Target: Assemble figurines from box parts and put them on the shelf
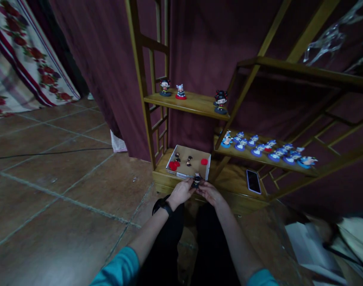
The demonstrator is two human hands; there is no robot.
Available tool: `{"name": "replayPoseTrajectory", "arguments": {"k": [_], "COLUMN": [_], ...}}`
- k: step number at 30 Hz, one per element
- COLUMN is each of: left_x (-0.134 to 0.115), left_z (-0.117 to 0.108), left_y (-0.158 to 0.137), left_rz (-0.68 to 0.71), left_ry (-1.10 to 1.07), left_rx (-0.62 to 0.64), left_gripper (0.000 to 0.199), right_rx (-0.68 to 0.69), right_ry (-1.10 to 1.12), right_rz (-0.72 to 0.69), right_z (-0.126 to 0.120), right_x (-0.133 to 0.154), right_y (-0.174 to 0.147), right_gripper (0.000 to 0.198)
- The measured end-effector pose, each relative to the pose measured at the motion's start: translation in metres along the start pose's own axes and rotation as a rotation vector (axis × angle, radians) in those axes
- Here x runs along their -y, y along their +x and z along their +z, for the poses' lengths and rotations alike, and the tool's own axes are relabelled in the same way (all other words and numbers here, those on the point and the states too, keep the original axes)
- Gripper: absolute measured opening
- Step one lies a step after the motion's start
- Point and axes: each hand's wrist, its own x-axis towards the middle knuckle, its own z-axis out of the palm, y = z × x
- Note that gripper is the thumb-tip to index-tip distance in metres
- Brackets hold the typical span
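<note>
Between my two hands is a small dark-haired figurine [196,181], held just in front of a shallow cardboard box. My left hand [183,192] grips it from the left, and my right hand [209,192] has its fingers closed on the right side. The fingers cover much of its lower part. Inside the open box [193,153] lie several small dark figurine pieces [189,161]. Red round bases [174,165] are at the box's left, and one red disc [204,161] is at its right.
Above the box, a wooden shelf [196,105] carries three figurines. On the right-hand shelf stand several blue and white figurines [258,149]. A phone [253,181] lies on the lower board. Clear animal-shaped ornaments [327,43] top the right side. White bags or boxes [315,246] sit on the floor at right.
</note>
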Motion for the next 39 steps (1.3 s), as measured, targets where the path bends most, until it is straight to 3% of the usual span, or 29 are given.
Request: {"name": "replayPoseTrajectory", "arguments": {"k": [10,18,30,35,39], "left_x": [-0.007,0.006,0.015,0.019,0.023], "left_z": [-0.005,0.006,0.011,0.013,0.017], "left_y": [0.008,0.012,0.019,0.021,0.021], "left_rz": [-0.137,-0.161,-0.324,-0.353,-0.344], "left_ry": [-0.277,-0.426,-0.961,-1.033,-1.049], "left_rx": [-0.042,-0.056,0.076,0.071,-0.006], "left_gripper": [0.030,0.033,0.035,0.034,0.036], "right_rx": [0.009,0.016,0.030,0.020,0.033], "right_ry": [0.041,0.062,0.060,0.062,0.074], "right_rz": [-0.006,-0.019,-0.029,-0.025,-0.036], "right_z": [0.003,0.000,0.007,0.007,0.007], "right_x": [0.001,-0.001,0.006,0.005,0.006], "right_y": [0.000,0.002,-0.003,-0.001,-0.002], "right_gripper": [0.021,0.023,0.027,0.028,0.029]}}
